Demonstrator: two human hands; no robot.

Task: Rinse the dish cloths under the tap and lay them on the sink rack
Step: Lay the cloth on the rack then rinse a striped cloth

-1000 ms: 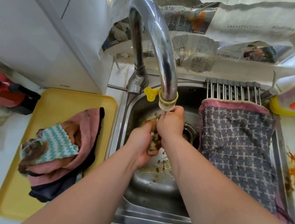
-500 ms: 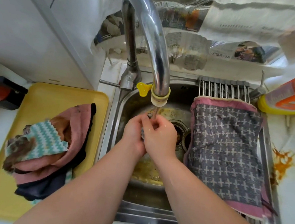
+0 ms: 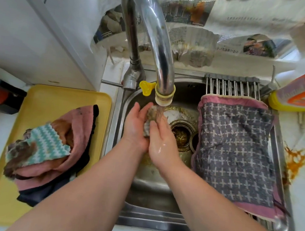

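Under tap [image 3: 163, 61] — cloth [image 3: 150, 116] between left hand [image 3: 135, 128], right hand [image 3: 161, 142]

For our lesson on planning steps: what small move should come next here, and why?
Probably squeeze the small cloth under the stream: the left hand and right hand press it beneath the running tap, and it looks mottled brown.

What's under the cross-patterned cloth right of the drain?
The sink rack: its bars show beyond the cross-patterned cloth at the far edge and near corner. Anything else beneath is hidden.
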